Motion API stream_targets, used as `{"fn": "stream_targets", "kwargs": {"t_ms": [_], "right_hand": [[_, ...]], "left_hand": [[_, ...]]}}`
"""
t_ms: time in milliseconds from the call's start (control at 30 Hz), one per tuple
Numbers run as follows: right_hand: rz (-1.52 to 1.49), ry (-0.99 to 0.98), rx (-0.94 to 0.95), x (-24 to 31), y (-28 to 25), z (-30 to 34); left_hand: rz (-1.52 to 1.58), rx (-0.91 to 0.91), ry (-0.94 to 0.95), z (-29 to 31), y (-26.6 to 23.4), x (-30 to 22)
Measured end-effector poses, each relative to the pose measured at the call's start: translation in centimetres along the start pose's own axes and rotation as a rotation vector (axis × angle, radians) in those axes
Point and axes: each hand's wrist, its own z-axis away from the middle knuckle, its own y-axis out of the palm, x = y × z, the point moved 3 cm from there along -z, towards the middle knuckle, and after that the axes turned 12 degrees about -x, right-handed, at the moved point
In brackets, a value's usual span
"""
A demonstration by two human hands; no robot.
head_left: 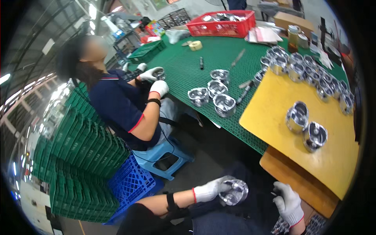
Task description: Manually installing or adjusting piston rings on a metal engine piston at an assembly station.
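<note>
My left hand (211,190), in a white knit glove with a red cuff, grips a shiny metal engine piston (235,192) over my lap. My right hand (289,204), also gloved, is apart from the piston, to its right. Its fingers are curled, and a small pale tip shows between thumb and forefinger; what it belongs to is too small to make out. Two more pistons, one (297,116) and another (315,136), stand on the yellow board (274,107) ahead of my right hand. Several pistons (309,70) are grouped along its far edge.
A co-worker (121,102) sits at left on a blue stool (164,158), handling a piston (158,73). Several pistons (216,89), a marker (201,63) and tape (195,46) lie on the green-covered table (180,64). Stacked green crates (84,147) stand left; a red crate (221,27) sits at back.
</note>
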Motion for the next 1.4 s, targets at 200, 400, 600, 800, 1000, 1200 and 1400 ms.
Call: {"fn": "stream_targets", "kwargs": {"t_ms": [200,400,600,800,1000,1200,1400], "right_hand": [[-0.31,0.389,-0.078,-3.1,2.0,-0.7],[-0.544,0.587,-0.008,-3.8,1.8,-0.8],[-0.589,0.637,-0.182,-4.1,2.9,-0.1],[-1.125,0.717,-0.53,-4.0,1.4,0.6],[-0.498,0.534,0.236,-1.2,-0.6,0.5],[0.049,-0.058,0.238,0.9,-1.3,0.9],[0.043,-0.15,0.375,0.8,0.7,1.1]], "left_hand": [[0.271,-0.069,-0.12,2.6,-1.1,3.4],[0.414,-0.192,-0.345,2.2,-1.5,7.5],[0.55,-0.188,-0.371,2.2,-1.8,8.5],[0.46,-0.035,-0.025,2.8,-0.9,-0.6],[0.144,-0.105,0.105,1.6,0.5,-3.4],[-0.663,0.456,0.246,2.7,5.3,-6.9],[-0.791,0.592,0.402,2.2,7.1,-6.9]]}}
